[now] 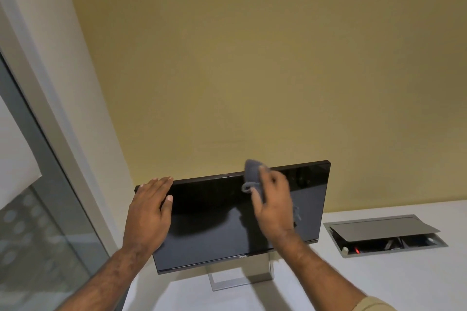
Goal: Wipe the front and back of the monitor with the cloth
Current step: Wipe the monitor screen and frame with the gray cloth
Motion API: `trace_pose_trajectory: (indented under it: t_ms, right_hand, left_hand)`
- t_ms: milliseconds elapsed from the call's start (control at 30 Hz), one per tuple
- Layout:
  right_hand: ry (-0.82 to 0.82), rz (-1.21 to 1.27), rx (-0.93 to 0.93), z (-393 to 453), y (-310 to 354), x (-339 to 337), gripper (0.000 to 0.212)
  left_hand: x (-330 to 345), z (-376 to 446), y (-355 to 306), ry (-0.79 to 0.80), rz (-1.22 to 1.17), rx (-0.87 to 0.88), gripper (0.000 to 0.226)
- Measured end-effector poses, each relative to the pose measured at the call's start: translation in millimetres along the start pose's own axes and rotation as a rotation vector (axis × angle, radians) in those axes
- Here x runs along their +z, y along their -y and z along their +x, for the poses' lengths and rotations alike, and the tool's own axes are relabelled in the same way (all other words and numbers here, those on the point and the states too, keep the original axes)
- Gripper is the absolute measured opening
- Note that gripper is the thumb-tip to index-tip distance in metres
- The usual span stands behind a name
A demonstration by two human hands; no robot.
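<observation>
A black monitor (217,219) with a dark screen stands on a silver stand (240,278) on the white desk, facing me. My left hand (149,212) grips its top left corner, fingers over the top edge and thumb on the screen. My right hand (273,204) holds a grey cloth (252,174) against the upper middle of the screen, near the top edge. The hand looks blurred. Part of the cloth hangs below my fingers.
The white desk (379,280) runs to the right, with an open grey cable box (384,235) set into it. A yellow wall (252,70) stands close behind the monitor. A window with a grey frame (50,159) is on the left.
</observation>
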State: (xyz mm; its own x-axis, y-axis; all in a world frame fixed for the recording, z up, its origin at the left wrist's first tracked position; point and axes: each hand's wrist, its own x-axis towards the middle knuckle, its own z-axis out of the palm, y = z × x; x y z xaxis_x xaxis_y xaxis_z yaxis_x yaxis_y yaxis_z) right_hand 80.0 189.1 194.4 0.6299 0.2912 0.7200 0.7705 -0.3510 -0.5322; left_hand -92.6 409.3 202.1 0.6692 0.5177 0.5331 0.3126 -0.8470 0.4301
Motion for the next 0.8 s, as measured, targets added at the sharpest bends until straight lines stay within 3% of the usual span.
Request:
trace_pose_trajectory:
  t_ms: [100,300,367,467,533,633,800]
  right_hand:
    - [0.25,-0.094,-0.168,-10.9,15.3,12.5,0.057]
    - [0.156,-0.165,-0.171,-4.6,-14.0,-9.1,0.065]
    - [0.105,-0.106,-0.058,-5.5,-29.0,-18.7,0.062]
    - [-0.031,0.081,0.293,-7.0,-46.2,-25.5,0.051]
    - [-0.153,0.086,0.423,-5.5,-46.0,-24.0,0.053]
    - [-0.173,0.078,0.284,-4.3,-27.9,-13.6,0.057]
    - [0.137,-0.215,-0.16,-15.9,-3.2,14.5,0.048]
  left_hand:
    - [-1.7,-0.2,3.1,0.009,0.003,0.01,0.047]
    - [-1.2,1.9,2.2,0.013,-0.01,0.011,0.048]
    - [0.7,2.8,1.4,0.006,-0.018,-0.002,0.042]
    - [3.5,4.5,0.4,-0.002,-0.017,-0.021,0.04]
    - [3.6,4.6,0.0,-0.005,-0.01,-0.025,0.039]
    - [2.1,2.5,0.1,0.0,-0.01,-0.024,0.041]
    - [-1.2,1.5,-1.2,0.01,-0.014,-0.032,0.047]
